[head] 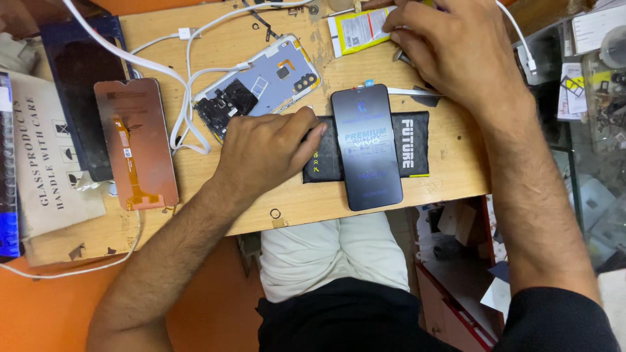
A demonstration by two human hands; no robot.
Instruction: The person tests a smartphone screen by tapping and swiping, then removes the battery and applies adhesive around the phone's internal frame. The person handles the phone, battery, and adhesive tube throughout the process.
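Observation:
My left hand (267, 146) rests knuckles-up on the wooden board (215, 195), its fingertips touching the left edge of a black flat package (415, 146). A new black phone screen (365, 146) with a film lies upright across that package. My right hand (453, 49) reaches to the far edge of the board, fingers curled over a yellow and white pack (355, 29) and a thin metal tool (417, 91); what it grips is hidden. An opened phone body (261, 85) with bare circuitry lies behind my left hand. An old copper-backed display (134, 140) lies at the left.
White cables (186, 98) loop across the board's left half. A cardboard box (45, 156) and a dark tray (78, 78) sit at far left. A glass counter with small parts (596, 85) stands at right. My lap (332, 261) is below the board's front edge.

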